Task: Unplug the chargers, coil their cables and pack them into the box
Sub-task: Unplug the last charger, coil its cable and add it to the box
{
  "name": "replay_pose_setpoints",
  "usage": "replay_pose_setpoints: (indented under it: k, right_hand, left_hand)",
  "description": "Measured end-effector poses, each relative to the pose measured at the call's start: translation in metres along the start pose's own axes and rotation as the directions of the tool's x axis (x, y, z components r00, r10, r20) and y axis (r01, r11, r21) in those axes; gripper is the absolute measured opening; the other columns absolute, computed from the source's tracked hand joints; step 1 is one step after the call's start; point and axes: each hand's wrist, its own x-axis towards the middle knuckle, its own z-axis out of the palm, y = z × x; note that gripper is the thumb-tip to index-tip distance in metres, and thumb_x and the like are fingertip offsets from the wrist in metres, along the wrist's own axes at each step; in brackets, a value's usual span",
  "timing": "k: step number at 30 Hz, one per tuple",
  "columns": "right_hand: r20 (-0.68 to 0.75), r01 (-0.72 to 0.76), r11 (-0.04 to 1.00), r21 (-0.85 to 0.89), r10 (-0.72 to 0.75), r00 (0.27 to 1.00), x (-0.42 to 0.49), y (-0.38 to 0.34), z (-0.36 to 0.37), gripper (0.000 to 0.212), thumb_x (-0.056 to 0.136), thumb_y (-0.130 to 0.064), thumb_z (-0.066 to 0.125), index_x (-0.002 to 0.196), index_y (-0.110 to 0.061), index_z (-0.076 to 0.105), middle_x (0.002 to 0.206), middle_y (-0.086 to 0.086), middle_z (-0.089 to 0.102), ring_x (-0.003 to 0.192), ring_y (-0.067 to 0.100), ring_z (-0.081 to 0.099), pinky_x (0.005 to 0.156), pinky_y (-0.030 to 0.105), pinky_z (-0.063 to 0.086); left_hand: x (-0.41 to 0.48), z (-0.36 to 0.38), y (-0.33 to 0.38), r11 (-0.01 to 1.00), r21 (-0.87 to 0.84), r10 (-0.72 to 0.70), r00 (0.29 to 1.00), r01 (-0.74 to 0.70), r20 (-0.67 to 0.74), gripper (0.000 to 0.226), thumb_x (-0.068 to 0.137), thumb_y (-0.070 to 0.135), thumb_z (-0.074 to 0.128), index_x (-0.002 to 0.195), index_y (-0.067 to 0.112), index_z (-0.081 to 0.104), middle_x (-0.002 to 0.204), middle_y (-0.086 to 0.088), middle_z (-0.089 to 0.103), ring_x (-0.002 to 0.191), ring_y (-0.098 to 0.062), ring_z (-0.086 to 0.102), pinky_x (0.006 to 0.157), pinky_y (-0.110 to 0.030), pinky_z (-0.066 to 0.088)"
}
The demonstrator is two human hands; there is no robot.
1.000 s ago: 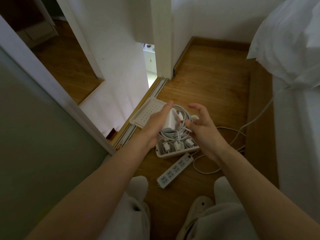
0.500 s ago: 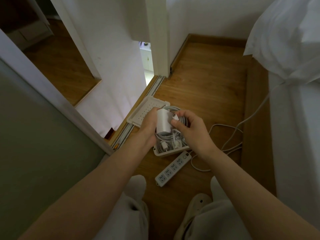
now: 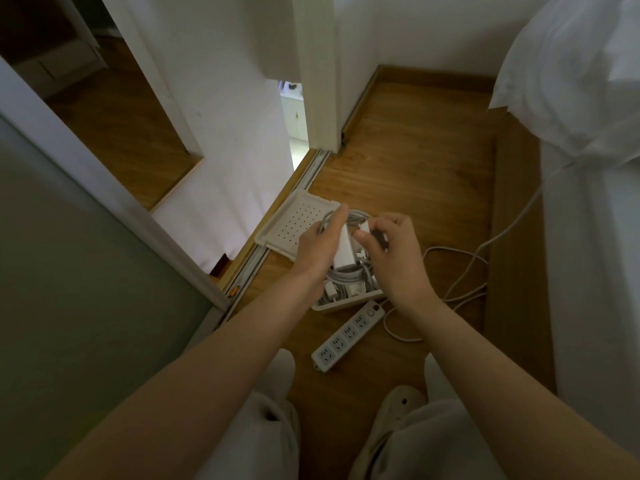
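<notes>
The floor (image 3: 415,161) is smooth brown wood with long planks. On it sits a shallow white box (image 3: 341,308) with round corners. Its flat lid (image 3: 294,226) lies just beside it, near the door track, and has rows of tiny holes. A long white power strip (image 3: 346,336) lies close to the box, on the side nearer your feet. A thin white cord (image 3: 460,271) loops loosely on the floor to the right. A soft, wrinkly white bed sheet (image 3: 571,81) hangs at the right edge.

Your left hand (image 3: 318,247) holds the charger (image 3: 343,247) just above the box. The charger is a smooth white block, standing up on its end. Your fingers are wrapped round it, and one finger points straight up along its side. A loop of its grey-white cable lies over that hand.

Your right hand (image 3: 398,261) pinches the small white cable end (image 3: 363,228) between the thumb and fingertips. The other fingers are curled in.

Inside the box, the coiled cables (image 3: 346,277) lie in round grey-white rings, with a few small white plugs among them.

Half a second ago your right hand was pressed close against the charger. Now it has moved a little to the right, with the cable end in its grip. A second ago its fingers were spread wide and held nothing.
</notes>
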Motion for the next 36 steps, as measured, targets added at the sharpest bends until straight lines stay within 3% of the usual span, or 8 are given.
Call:
replay_pose_setpoints:
  k: [5,9,17,22,25,28,31,36]
  right_hand:
    - [-0.081,0.145,0.979,-0.145,-0.158,0.984,-0.001,-0.006,-0.005,0.012,0.090,-0.016,0.058,0.087,-0.028,0.058,0.107,-0.016,0.045,0.106,-0.003,0.035,0.081,-0.009,0.019]
    - [-0.052,0.375,0.892,-0.254,-0.400,0.915,-0.008,-0.006,-0.010,0.011,0.085,-0.008,0.062,0.090,-0.016,0.068,0.095,-0.008,0.059,0.097,-0.003,0.047,0.086,-0.003,0.031]
    - [-0.003,0.508,0.831,-0.228,-0.522,0.853,-0.018,-0.011,-0.008,0.013,0.081,0.000,0.065,0.091,-0.008,0.070,0.091,-0.005,0.062,0.078,-0.002,0.058,0.072,0.003,0.045]
    - [-0.192,-0.087,0.935,0.343,0.161,0.968,-0.004,-0.016,-0.010,0.012,0.090,-0.011,0.056,0.089,-0.017,0.065,0.088,-0.005,0.066,0.081,0.003,0.064,0.073,0.015,0.052]
    - [0.037,-0.439,0.544,0.715,0.598,0.801,0.010,-0.005,-0.014,0.012,0.094,-0.011,0.051,0.093,-0.006,0.062,0.092,0.008,0.064,0.082,0.014,0.064,0.074,0.024,0.057]
    - [0.283,-0.603,0.227,0.765,0.721,0.632,0.017,0.006,-0.012,0.011,0.094,-0.007,0.049,0.095,0.000,0.057,0.082,0.010,0.059,0.071,0.012,0.057,0.053,0.020,0.056]
    - [0.270,-0.694,0.369,0.618,0.729,0.628,0.017,0.008,-0.006,0.015,0.096,-0.009,0.048,0.101,0.002,0.057,0.078,0.007,0.058,0.066,0.009,0.054,0.055,0.018,0.051]
    - [-0.020,-0.410,0.909,0.069,0.412,0.911,0.014,0.016,0.004,0.031,0.097,-0.020,0.046,0.125,-0.008,0.050,0.080,-0.008,0.053,0.067,0.004,0.053,0.060,0.018,0.046]
  left_hand:
    - [0.005,0.000,0.005,0.992,0.123,0.031,0.999,-0.028,-0.025,0.045,0.088,0.057,0.048,0.101,0.017,0.063,0.090,-0.005,0.064,0.079,-0.018,0.062,0.070,-0.033,0.050]
    - [0.005,-0.003,0.003,0.990,0.135,0.034,0.999,-0.035,0.013,0.033,0.089,0.053,0.052,0.090,0.021,0.061,0.078,0.003,0.059,0.069,-0.010,0.055,0.069,-0.028,0.049]
    - [0.004,-0.014,0.002,0.987,0.157,-0.017,1.000,0.016,0.007,0.039,0.089,0.055,0.050,0.083,0.017,0.061,0.082,-0.006,0.063,0.077,-0.022,0.062,0.077,-0.036,0.052]
    - [0.003,-0.015,0.010,0.999,-0.017,-0.051,0.998,0.050,-0.030,0.037,0.087,0.055,0.052,0.089,0.018,0.057,0.101,-0.016,0.063,0.091,-0.030,0.065,0.084,-0.042,0.055]
    - [0.002,-0.013,0.012,0.998,-0.057,0.007,1.000,-0.007,-0.005,0.034,0.088,0.052,0.052,0.090,0.018,0.057,0.093,-0.012,0.060,0.079,-0.023,0.061,0.071,-0.034,0.053]
    - [0.002,-0.014,0.011,0.997,-0.014,0.079,0.997,-0.079,0.017,0.030,0.089,0.048,0.053,0.087,0.019,0.058,0.087,-0.008,0.061,0.071,-0.018,0.062,0.057,-0.027,0.053]
    - [0.004,-0.016,0.004,0.989,0.053,0.138,0.989,-0.141,0.052,0.030,0.087,0.051,0.055,0.095,0.023,0.063,0.094,-0.005,0.064,0.087,-0.021,0.064,0.077,-0.037,0.054]
    - [0.008,-0.016,0.000,0.982,0.112,0.147,0.986,-0.155,0.082,0.029,0.087,0.052,0.055,0.099,0.027,0.064,0.096,-0.005,0.066,0.094,-0.026,0.064,0.084,-0.042,0.053]
